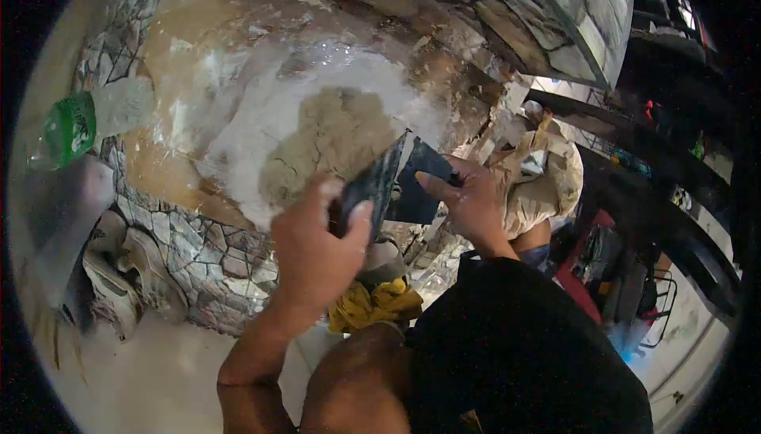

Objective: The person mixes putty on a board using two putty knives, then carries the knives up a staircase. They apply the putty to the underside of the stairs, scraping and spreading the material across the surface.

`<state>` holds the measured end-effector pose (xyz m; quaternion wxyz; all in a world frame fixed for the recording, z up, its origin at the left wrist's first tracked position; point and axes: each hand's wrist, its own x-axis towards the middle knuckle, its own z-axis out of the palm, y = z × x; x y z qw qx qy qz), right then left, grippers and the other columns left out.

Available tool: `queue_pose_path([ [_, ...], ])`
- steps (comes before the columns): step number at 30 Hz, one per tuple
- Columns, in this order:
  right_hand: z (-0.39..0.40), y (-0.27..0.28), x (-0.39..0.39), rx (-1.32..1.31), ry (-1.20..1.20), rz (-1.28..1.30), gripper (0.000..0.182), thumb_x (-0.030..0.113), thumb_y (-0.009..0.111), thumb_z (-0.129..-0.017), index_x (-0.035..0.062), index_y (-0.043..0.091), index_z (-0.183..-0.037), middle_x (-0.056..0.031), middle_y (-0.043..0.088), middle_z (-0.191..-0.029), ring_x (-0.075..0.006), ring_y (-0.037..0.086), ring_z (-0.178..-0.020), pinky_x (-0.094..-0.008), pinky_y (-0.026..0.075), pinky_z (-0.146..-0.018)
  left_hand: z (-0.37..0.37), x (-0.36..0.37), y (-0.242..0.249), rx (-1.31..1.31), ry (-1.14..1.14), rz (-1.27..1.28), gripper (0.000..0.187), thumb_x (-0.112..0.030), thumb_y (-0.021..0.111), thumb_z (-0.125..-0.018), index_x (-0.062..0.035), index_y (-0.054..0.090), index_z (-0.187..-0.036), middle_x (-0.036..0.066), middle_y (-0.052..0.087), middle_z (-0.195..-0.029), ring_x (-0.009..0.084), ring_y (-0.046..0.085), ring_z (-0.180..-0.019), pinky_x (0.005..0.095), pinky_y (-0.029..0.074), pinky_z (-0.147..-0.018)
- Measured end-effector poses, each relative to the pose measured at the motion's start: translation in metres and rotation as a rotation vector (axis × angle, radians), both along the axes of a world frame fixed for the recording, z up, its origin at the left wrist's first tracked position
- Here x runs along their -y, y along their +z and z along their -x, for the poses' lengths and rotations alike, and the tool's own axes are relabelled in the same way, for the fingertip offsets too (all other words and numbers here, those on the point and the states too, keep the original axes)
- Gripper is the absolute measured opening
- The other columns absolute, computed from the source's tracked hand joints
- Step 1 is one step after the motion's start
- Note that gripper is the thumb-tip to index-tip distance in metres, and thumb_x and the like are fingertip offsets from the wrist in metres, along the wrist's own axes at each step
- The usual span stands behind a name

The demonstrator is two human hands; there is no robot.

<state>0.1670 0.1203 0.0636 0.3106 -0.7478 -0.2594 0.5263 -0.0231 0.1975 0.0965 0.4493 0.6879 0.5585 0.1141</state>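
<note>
My left hand [321, 236] grips a dark flat plate [371, 188], its thumb pressed on the face. In my right hand [476, 200], pinched between thumb and fingers, is a second dark flat plate [418, 184]. The two plates meet or overlap near their upper corners; a pale smear shows along an edge there. Both hands are above the near edge of a mound of white powder [238, 133] with a damp beige patch [337, 133] in its middle. The powder lies on a worn tan board [170, 26].
A green-labelled plastic bottle [73, 129] lies at the left. Below it are worn shoes [131, 267] beside stone-patterned flooring [190, 248]. A yellow cloth [376, 305] is near my knees. An opened paper sack [547, 168] stands right, by dark beams [658, 200].
</note>
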Motion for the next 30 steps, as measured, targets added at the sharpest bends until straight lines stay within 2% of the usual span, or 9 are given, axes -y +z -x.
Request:
queue_pose_path([
  [7, 0.014, 0.004, 0.001, 0.166, 0.071, -0.127, 0.015, 0.008, 0.063, -0.079, -0.0003, 0.059, -0.091, -0.004, 0.059, -0.073, -0.0077, 0.051, -0.066, -0.025, 0.043, -0.059, -0.023, 0.029, -0.007, -0.017, -0.069, -0.231, 0.025, -0.01, 0.069, -0.066, -0.0031, 0.052, -0.084, 0.013, 0.057, -0.065, 0.0339, 0.057, -0.055, 0.0418, 0.045, -0.051],
  [10, 0.016, 0.008, -0.001, 0.368, 0.278, -0.204, 0.016, 0.008, 0.063, -0.078, 0.0007, 0.059, -0.091, -0.0083, 0.059, -0.074, -0.0111, 0.053, -0.065, -0.0271, 0.043, -0.06, -0.025, 0.027, -0.013, -0.111, -0.045, -0.271, 0.026, -0.01, 0.069, -0.066, -0.003, 0.052, -0.084, 0.013, 0.057, -0.064, 0.0344, 0.057, -0.056, 0.0429, 0.045, -0.052],
  [13, 0.015, 0.018, 0.002, 0.449, 0.255, -0.221, 0.016, 0.009, 0.064, -0.076, 0.0016, 0.058, -0.089, -0.0118, 0.059, -0.075, -0.0191, 0.055, -0.064, -0.0297, 0.044, -0.06, -0.024, 0.021, -0.023, -0.257, -0.031, -0.335, 0.026, -0.012, 0.071, -0.066, -0.0036, 0.054, -0.083, 0.014, 0.057, -0.064, 0.0345, 0.057, -0.056, 0.0433, 0.044, -0.054],
  [16, 0.006, 0.031, 0.006, 0.616, 0.234, -0.437, 0.015, 0.009, 0.064, -0.075, 0.0024, 0.058, -0.087, -0.0134, 0.059, -0.075, -0.0271, 0.056, -0.065, -0.0323, 0.044, -0.06, -0.017, 0.004, -0.02, -0.141, 0.047, -0.206, 0.024, -0.013, 0.07, -0.068, -0.0033, 0.056, -0.085, 0.014, 0.059, -0.065, 0.0337, 0.058, -0.058, 0.0406, 0.045, -0.054],
  [17, -0.004, 0.032, 0.013, 0.594, 0.276, -0.293, 0.015, 0.009, 0.066, -0.073, 0.0026, 0.057, -0.084, -0.013, 0.058, -0.074, -0.0301, 0.055, -0.064, -0.0347, 0.044, -0.06, -0.016, 0.0, -0.011, -0.187, 0.141, -0.014, 0.023, -0.012, 0.069, -0.069, -0.0024, 0.057, -0.086, 0.013, 0.06, -0.065, 0.028, 0.06, -0.057, 0.0358, 0.047, -0.055],
  [21, -0.025, 0.031, 0.021, 0.784, 0.283, -0.304, 0.014, 0.006, 0.066, -0.067, 0.0047, 0.054, -0.076, -0.0106, 0.052, -0.07, -0.0298, 0.052, -0.065, -0.0373, 0.041, -0.058, -0.011, -0.012, 0.009, -0.04, 0.212, -0.084, 0.019, -0.008, 0.069, -0.072, -0.0012, 0.058, -0.086, 0.011, 0.061, -0.066, 0.0177, 0.059, -0.055, 0.0288, 0.047, -0.054],
  [24, -0.038, 0.019, 0.028, 0.825, 0.663, -0.578, 0.027, 0.007, 0.064, -0.059, 0.007, 0.054, -0.084, -0.0138, 0.054, -0.085, -0.035, 0.052, -0.078, -0.0442, 0.043, -0.067, -0.007, -0.015, 0.024, -0.042, 0.11, -0.243, 0.016, -0.007, 0.069, -0.072, -0.0014, 0.06, -0.083, 0.011, 0.062, -0.069, 0.018, 0.06, -0.057, 0.0283, 0.047, -0.054],
  [25, -0.036, 0.014, 0.024, 0.811, 0.697, -0.757, 0.03, 0.009, 0.063, -0.053, 0.0079, 0.054, -0.081, -0.0114, 0.051, -0.079, -0.0325, 0.049, -0.071, -0.0417, 0.04, -0.06, -0.005, -0.014, 0.025, -0.061, 0.064, -0.332, 0.013, -0.005, 0.07, -0.07, -0.002, 0.061, -0.079, 0.01, 0.063, -0.071, 0.0171, 0.06, -0.058, 0.0284, 0.047, -0.054],
  [30, -0.019, 0.011, 0.008, 0.774, 0.756, -0.966, 0.023, 0.006, 0.06, -0.05, 0.0062, 0.055, -0.073, -0.0081, 0.054, -0.08, -0.0266, 0.049, -0.072, -0.0383, 0.038, -0.059, -0.01, -0.004, 0.036, 0.067, -0.148, -0.415, 0.015, -0.002, 0.069, -0.066, -0.0034, 0.06, -0.078, 0.009, 0.058, -0.068, 0.0241, 0.058, -0.058, 0.0306, 0.046, -0.052],
])
